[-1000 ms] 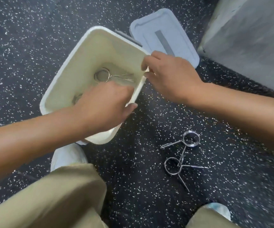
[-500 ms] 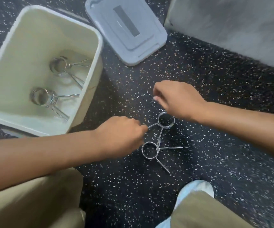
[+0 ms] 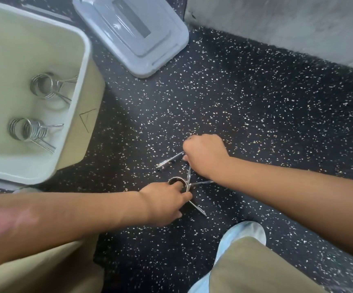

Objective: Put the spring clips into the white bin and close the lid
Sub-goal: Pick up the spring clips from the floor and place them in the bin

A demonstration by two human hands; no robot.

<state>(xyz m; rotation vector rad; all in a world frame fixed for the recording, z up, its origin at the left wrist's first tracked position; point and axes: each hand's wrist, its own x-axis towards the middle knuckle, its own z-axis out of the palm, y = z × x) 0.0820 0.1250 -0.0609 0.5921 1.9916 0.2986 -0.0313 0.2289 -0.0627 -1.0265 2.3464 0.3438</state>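
At the near edge, two knees in khaki trousers are seen, one at the lower left (image 3: 38, 269) and one at the lower right (image 3: 253, 267), with a pale blue shoe cover (image 3: 243, 231) showing past the right one. Between them a strip of dark speckled floor (image 3: 256, 106) is left bare.

Just beyond the knees, the left hand (image 3: 162, 203) is laid low over the floor, its fingers curled around the coil of a spring clip (image 3: 182, 183); a fingertip is passed into the ring, and the clip's straight legs stick out to the right and toward the near right. The right hand (image 3: 205, 154) is closed in a fist a little farther off, and a second spring clip (image 3: 171, 159) is gripped in it, only its legs being visible: one pointing left, one running down to cross the first clip. The two clips touch or overlap there.

To the right of the hands and beyond them, a wide stretch of floor is open up to a grey wall (image 3: 298, 24) at the far right.

At the left, the white bin (image 3: 86, 66) stands open, its near right corner close to the left forearm. Two more clips are lying on its bottom, one nearer (image 3: 29, 131) and one farther (image 3: 46, 86).

Farthest off, the grey lid (image 3: 133, 32) is lying flat on the floor just beside the bin's far right corner; whether it touches the bin cannot be told.
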